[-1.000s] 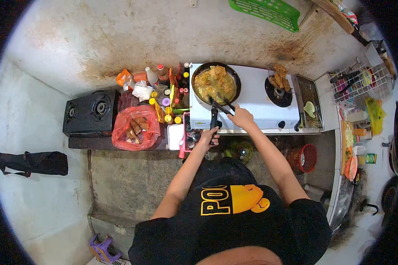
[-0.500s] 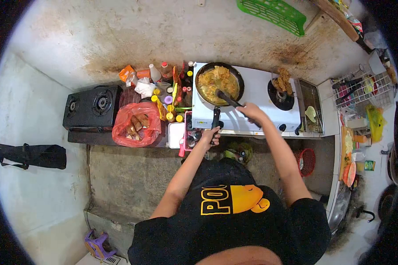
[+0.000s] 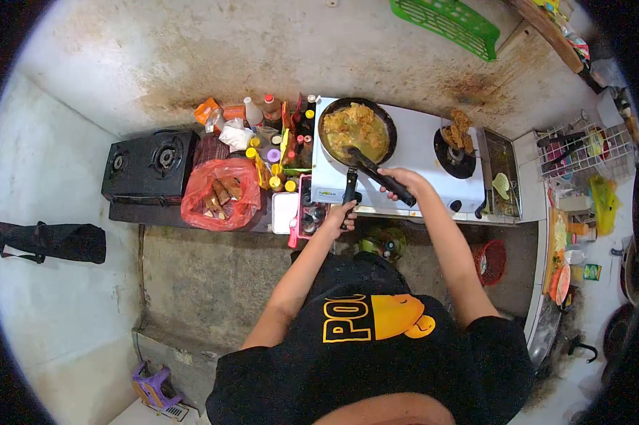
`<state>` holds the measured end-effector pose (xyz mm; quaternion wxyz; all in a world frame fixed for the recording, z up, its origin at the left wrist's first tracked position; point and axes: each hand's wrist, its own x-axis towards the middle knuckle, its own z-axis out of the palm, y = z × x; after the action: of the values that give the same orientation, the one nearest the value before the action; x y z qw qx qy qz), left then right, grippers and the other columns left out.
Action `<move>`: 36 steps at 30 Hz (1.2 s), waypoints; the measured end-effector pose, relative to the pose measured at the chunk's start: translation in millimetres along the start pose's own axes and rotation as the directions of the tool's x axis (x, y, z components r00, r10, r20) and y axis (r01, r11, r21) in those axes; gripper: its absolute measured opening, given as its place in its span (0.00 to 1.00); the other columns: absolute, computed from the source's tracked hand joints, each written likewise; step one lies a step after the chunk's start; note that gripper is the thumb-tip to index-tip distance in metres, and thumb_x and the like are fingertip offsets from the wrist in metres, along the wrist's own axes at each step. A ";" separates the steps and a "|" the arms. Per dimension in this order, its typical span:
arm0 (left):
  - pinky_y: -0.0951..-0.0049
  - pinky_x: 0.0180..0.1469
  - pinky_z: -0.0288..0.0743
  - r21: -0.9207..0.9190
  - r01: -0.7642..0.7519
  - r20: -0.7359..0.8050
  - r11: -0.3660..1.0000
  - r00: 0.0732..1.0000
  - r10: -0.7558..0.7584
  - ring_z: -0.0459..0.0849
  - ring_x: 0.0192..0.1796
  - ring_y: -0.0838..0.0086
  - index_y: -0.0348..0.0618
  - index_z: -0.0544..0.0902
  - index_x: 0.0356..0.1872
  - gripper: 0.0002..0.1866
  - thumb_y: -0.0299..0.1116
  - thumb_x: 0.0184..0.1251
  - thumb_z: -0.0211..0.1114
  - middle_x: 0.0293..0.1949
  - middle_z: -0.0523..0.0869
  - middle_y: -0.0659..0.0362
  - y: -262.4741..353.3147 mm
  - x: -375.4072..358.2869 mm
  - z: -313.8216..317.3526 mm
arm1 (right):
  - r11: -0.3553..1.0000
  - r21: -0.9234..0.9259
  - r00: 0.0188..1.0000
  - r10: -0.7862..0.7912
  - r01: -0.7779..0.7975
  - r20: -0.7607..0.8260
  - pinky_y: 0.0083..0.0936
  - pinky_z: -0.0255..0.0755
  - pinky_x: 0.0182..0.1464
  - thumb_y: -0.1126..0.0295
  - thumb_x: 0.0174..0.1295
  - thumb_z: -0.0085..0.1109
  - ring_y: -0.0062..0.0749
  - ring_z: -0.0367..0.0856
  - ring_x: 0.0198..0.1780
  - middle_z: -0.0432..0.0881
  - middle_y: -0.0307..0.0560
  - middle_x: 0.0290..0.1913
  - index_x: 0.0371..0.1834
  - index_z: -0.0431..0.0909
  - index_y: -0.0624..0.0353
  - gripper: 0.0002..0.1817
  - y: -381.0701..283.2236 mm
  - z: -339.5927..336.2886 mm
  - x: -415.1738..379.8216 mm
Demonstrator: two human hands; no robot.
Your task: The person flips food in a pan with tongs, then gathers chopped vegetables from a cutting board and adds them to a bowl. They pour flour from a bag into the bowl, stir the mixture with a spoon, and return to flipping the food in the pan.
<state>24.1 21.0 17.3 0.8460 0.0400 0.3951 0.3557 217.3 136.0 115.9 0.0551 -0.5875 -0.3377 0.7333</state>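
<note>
A dark frying pan point(image 3: 386, 156) sits on the left burner of the white stove, holding chunky golden-brown food point(image 3: 362, 118) in yellowish liquid. My left hand point(image 3: 341, 218) is closed around its black handle point(image 3: 351, 185), in front of the stove. In my right hand point(image 3: 406, 181) is a long black spatula point(image 3: 377, 171). Its tip rests in the liquid at the pan's near side; the exact shape of the blade is partly hidden.
The white stove point(image 3: 411, 152) has a right burner with browned fried pieces point(image 3: 460, 131) beside it. Sauce bottles point(image 3: 271, 110) crowd the stove's left side. Farther left are a red plastic bag point(image 3: 245, 216) and a black stove point(image 3: 149, 170). A wire rack point(image 3: 610, 145) stands right.
The spatula's handle now angles farther down and right, with more of it showing past my right hand. My left hand stays on the pan handle. The whole view has shifted slightly.
</note>
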 end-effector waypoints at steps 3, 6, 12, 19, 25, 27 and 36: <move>0.81 0.15 0.52 0.008 0.000 0.030 1.000 1.000 0.000 0.57 0.13 0.84 0.50 0.68 0.30 0.12 0.41 0.63 0.62 0.16 0.65 0.68 0.3 -0.1 -1.3 | 0.998 -0.049 0.994 -0.046 0.042 -0.095 0.25 0.64 0.13 0.54 0.63 0.52 0.28 0.71 0.16 0.73 0.44 0.24 0.37 0.68 0.60 0.18 11.3 13.7 0.7; 0.81 0.15 0.52 -0.003 0.014 0.016 1.000 1.000 -0.014 0.57 0.12 0.84 0.50 0.68 0.30 0.12 0.41 0.63 0.61 0.16 0.65 0.68 1.2 1.5 -0.2 | 0.989 -0.076 0.977 -0.139 0.128 -0.160 0.26 0.63 0.13 0.56 0.61 0.55 0.28 0.70 0.15 0.73 0.44 0.22 0.36 0.70 0.62 0.17 19.6 19.0 -7.2; 0.81 0.17 0.54 0.023 0.028 0.018 0.999 0.999 -0.029 0.58 0.13 0.83 0.48 0.71 0.36 0.10 0.41 0.66 0.57 0.17 0.65 0.68 -2.0 6.6 -3.4 | 0.817 -0.564 0.807 -0.413 0.122 -0.422 0.31 0.71 0.23 0.60 0.57 0.60 0.35 0.76 0.19 0.77 0.48 0.23 0.41 0.72 0.62 0.17 14.1 19.3 -37.0; 0.79 0.15 0.54 0.027 0.010 -0.052 1.000 0.999 -0.009 0.58 0.12 0.83 0.46 0.69 0.31 0.11 0.40 0.64 0.60 0.16 0.67 0.67 0.8 -1.0 3.2 | 0.106 -0.965 0.596 -0.769 -0.240 -0.233 0.37 0.77 0.34 0.66 0.55 0.57 0.43 0.83 0.37 0.80 0.52 0.32 0.45 0.72 0.58 0.15 8.8 49.3 -59.6; 0.79 0.16 0.55 0.010 0.010 -0.044 1.000 0.999 -0.010 0.59 0.13 0.82 0.46 0.69 0.32 0.11 0.39 0.64 0.60 0.16 0.67 0.66 -1.2 1.8 2.0 | -0.237 -0.890 0.510 -0.860 -0.389 0.006 0.26 0.76 0.27 0.70 0.52 0.55 0.35 0.82 0.32 0.78 0.45 0.32 0.49 0.71 0.56 0.18 8.9 62.5 -51.1; 0.79 0.16 0.54 0.015 0.000 -0.053 1.000 0.999 0.001 0.59 0.13 0.82 0.46 0.69 0.33 0.11 0.39 0.64 0.60 0.16 0.67 0.66 -1.6 1.3 1.3 | -0.287 -0.865 0.497 -0.866 -0.411 0.051 0.25 0.75 0.27 0.70 0.51 0.56 0.35 0.81 0.29 0.77 0.44 0.32 0.50 0.71 0.56 0.20 10.0 62.7 -47.8; 0.80 0.17 0.56 0.008 0.002 -0.041 1.000 0.999 -0.001 0.59 0.12 0.83 0.46 0.70 0.34 0.11 0.40 0.63 0.61 0.15 0.67 0.68 -1.7 0.7 1.0 | -0.350 -0.810 0.536 -0.842 -0.470 0.053 0.27 0.72 0.28 0.67 0.53 0.55 0.33 0.80 0.33 0.77 0.41 0.37 0.53 0.70 0.55 0.21 11.3 41.4 -30.7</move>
<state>26.1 20.4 17.0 0.8379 0.0359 0.4137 0.3542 193.0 94.9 138.2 -0.1233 -0.4965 -0.8253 -0.2393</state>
